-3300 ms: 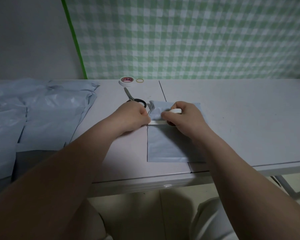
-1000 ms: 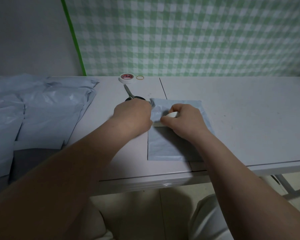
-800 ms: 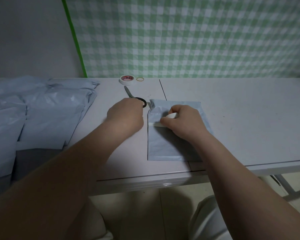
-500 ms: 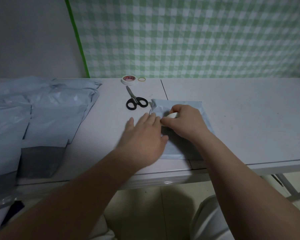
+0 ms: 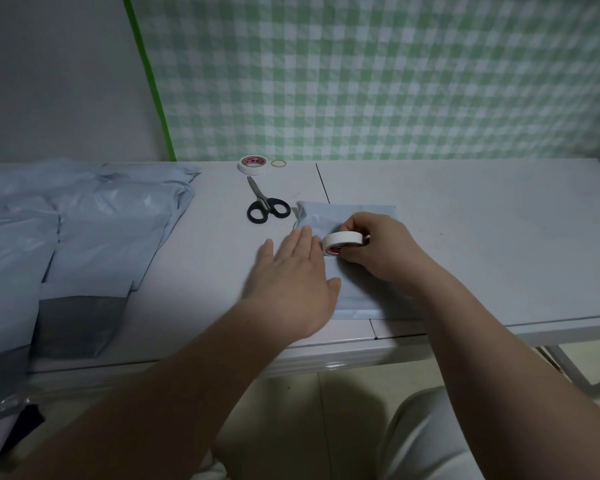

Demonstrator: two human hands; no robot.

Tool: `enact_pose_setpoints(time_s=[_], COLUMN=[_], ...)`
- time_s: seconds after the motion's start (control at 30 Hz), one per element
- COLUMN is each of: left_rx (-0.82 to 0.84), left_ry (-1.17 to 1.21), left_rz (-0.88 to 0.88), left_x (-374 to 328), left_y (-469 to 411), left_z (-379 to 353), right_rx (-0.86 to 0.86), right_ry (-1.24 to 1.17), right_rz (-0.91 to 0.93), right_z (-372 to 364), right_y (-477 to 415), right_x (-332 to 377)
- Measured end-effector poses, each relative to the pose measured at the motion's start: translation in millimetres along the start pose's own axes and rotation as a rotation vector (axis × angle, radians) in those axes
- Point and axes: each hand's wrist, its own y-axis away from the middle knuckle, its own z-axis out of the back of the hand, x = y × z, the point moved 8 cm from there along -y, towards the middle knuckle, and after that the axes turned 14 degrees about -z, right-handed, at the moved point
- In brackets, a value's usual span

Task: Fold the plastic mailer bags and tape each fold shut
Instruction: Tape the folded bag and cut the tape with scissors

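The smooth blue plastic bag (image 5: 354,216) lay flat on the white table (image 5: 482,237). The left hand (image 5: 291,271) pressed it with straight fingers; the right hand (image 5: 378,251) held a round white tape roll (image 5: 342,241).

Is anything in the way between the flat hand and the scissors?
Nothing visible. Only bare table lies between the left hand, open and flat, and the scissors beyond its fingertips. The folded mailer bag sits just right of that path, and the right hand holds the tape roll over it.
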Motion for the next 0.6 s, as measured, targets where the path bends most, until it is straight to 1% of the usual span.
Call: enact_pose_setpoints(time_s=[0.1,0.17,0.23,0.37,0.6], left_rx=[-0.01,-0.016,-0.02,-0.034,-0.038], left_ry=[0.082,0.09,0.084,0.086,0.082], left_rz=[0.002,0.012,0.021,0.029,0.057], left_x=[-2,0,0,-1,0], left_y=[-1,0,0,1,2], left_z=[-9,-12,-14,-14,-17], right_rx=[-0.082,-0.158,-0.197,-0.204,-0.196], right_ry=[-0.076,-0.161,-0.247,-0.354,-0.336], right_rz=[-0.015,-0.046,-0.065,-0.081,-0.086], right_z=[2,6,7,2,0], right_y=[-1,0,2,7,4], right_x=[-5,-10,-13,-18,-24])
